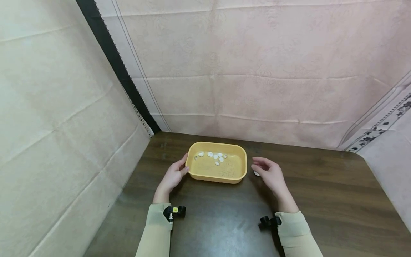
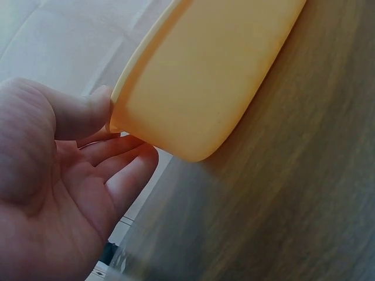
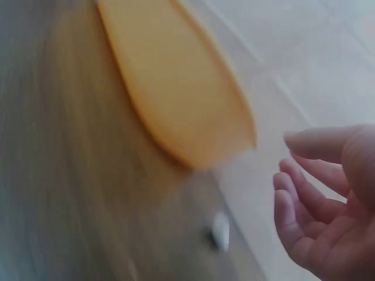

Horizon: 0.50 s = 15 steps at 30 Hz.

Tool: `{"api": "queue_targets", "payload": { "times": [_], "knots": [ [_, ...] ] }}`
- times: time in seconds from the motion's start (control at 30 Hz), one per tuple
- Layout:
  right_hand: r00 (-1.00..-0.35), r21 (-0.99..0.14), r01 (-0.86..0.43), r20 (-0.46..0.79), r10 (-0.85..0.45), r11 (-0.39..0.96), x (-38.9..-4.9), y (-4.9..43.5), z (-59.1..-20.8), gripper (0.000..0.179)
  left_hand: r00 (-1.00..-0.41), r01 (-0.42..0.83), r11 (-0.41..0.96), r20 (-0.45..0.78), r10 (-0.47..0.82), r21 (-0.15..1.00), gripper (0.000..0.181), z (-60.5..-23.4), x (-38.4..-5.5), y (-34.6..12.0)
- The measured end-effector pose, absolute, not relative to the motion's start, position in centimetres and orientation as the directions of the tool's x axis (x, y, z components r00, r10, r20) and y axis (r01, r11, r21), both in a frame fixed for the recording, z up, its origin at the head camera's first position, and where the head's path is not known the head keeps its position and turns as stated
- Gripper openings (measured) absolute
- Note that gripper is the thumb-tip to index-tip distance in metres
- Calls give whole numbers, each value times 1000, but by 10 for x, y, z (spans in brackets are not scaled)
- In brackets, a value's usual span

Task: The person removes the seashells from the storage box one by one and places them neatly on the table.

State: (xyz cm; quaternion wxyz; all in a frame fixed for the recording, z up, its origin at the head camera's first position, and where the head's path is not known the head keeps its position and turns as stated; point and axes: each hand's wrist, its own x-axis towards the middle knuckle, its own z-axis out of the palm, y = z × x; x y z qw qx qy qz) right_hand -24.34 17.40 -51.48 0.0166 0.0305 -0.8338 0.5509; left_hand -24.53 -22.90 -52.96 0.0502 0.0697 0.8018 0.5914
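Note:
A yellow plastic tray stands on the brown table, with several small white oval pieces lying loose inside, mostly in its far half. At its left end, my left hand holds the rim, the thumb above and the fingers beneath; the left wrist view shows this grip on the tray. My right hand is off the tray's right end with loosely bent fingers and nothing seen between them. One more white piece lies on the table beside the tray, just below the right fingertips in the head view.
The wood-grain table runs back to a pale cloth wall. Another cloth hangs along the left side, with a dark strip at the corner. Both wrists carry small black cameras.

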Motion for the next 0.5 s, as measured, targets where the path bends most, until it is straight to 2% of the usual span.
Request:
{"api": "queue_targets", "payload": {
  "times": [0.2, 0.5],
  "knots": [
    [-990, -944, -142, 135, -45, 298, -245, 136, -499, 33, -987, 38, 272, -6, 158, 961, 60, -531, -245, -229],
    [-981, -927, -154, 103, -164, 342, -261, 90, -500, 28, -983, 62, 272, 12, 181, 960, 60, -532, -245, -230]
  ]
}}
